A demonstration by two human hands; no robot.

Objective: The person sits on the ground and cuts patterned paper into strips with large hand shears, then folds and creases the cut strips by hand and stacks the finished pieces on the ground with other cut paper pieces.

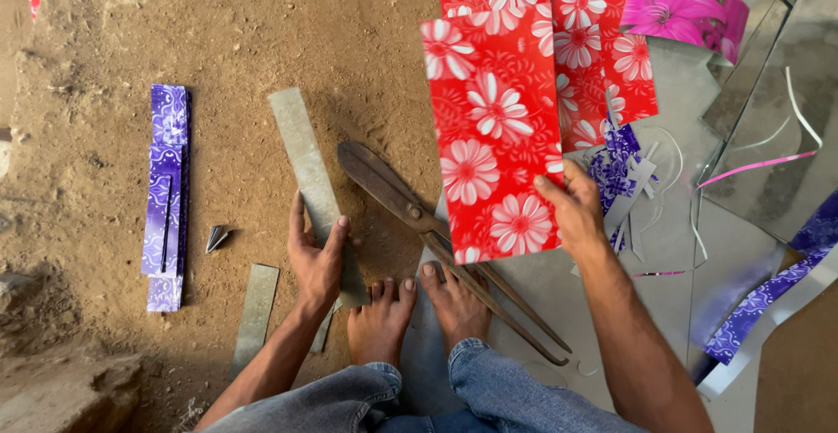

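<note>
Left hand (317, 258) grips a grey metal strip (314, 190) lying on the dirt ground (244, 40). Right hand (572, 210) pinches the edge of a red floral sheet (491, 127), held lifted. Between both hands lie large metal shears (419, 219); purple patterned strips (167, 190) lie well left of the left hand.

Open ground: bare dirt floor (105, 40) ahead and to my left, free for passing between the purple strips (166, 189) and the grey metal strip (314, 189) under my left hand (316, 258).

Centre: long shears (419, 223) lie slantwise beside my feet (419, 306), blocking a straight reach.

Right: red flowered sheet (493, 136) in my right hand (572, 210) hides the ground behind; beyond it, piled sheets and curled offcuts (751, 167) crowd the floor.
</note>
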